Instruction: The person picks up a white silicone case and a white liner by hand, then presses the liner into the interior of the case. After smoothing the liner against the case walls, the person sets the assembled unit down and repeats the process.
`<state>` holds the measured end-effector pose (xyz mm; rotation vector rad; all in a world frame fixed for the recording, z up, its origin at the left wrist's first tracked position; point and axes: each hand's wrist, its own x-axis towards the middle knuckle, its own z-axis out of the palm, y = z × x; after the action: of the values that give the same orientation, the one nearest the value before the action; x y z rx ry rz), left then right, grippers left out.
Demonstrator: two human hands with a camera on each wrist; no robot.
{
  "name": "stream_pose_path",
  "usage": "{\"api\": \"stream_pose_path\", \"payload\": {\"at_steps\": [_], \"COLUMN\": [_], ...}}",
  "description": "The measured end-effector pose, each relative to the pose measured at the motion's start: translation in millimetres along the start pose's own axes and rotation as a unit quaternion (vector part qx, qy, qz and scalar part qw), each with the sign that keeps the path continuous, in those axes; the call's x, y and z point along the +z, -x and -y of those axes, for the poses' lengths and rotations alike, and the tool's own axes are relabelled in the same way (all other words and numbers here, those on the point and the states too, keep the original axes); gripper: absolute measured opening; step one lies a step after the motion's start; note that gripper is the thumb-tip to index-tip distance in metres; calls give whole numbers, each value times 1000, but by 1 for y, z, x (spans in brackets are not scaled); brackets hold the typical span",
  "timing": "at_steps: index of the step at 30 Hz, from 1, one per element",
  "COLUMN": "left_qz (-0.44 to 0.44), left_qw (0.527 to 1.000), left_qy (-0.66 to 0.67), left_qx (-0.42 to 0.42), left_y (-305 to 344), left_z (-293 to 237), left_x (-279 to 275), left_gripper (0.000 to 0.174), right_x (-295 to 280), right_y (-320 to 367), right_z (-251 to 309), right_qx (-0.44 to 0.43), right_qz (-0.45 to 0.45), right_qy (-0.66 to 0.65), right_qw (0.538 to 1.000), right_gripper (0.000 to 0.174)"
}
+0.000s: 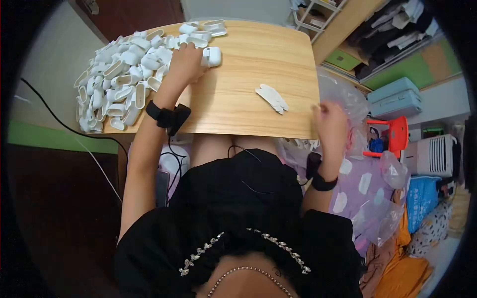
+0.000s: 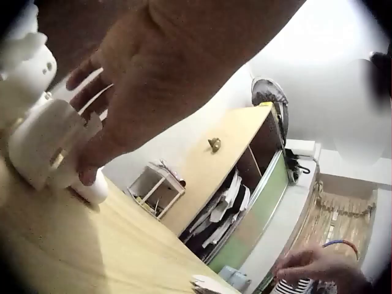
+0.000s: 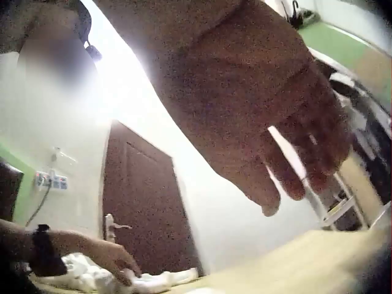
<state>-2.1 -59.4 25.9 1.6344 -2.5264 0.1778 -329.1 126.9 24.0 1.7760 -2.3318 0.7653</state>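
My left hand [image 1: 188, 64] is at the right edge of a heap of white plastic earbud-case shells [image 1: 126, 57]. Its thumb and fingers lie around a white earbud case [image 2: 46, 144], which also shows just right of the hand as a rounded white case [image 1: 212, 56] in the head view. Over the right edge of the table hangs my right hand [image 1: 332, 119], its fingers loosely bent and holding nothing. In the right wrist view this hand [image 3: 245, 104] has its fingers apart. Between the hands lies a small bunch of flat white pieces [image 1: 272, 98].
The wooden table [image 1: 248, 59] carries the heap along its left side. A black cable [image 1: 74, 130] runs past its left edge. To the right stand a red stool [image 1: 397, 135], light-blue cases [image 1: 395, 98] and plastic bags [image 1: 343, 89]. A white shelf rack [image 1: 313, 20] stands behind.
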Motion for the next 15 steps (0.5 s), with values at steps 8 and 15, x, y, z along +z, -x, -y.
{"api": "stream_pose_path", "payload": {"at_steps": [8,15], "left_qz": [48,84], "left_qw": [992,980], "left_qy": [-99,-131], "left_qx": [69,123], "left_y": [8,27], "left_z": [-12,-25], "left_x": [-5,-21], "left_gripper": [32,9], "right_x": [49,57], "right_y": [-29,-37], "right_z": [66,65], "right_qx": [-170,-203], "right_qz": [186,197], "right_qy": [-105,-78], "right_qw": [962,956], "right_gripper": [30,20]}}
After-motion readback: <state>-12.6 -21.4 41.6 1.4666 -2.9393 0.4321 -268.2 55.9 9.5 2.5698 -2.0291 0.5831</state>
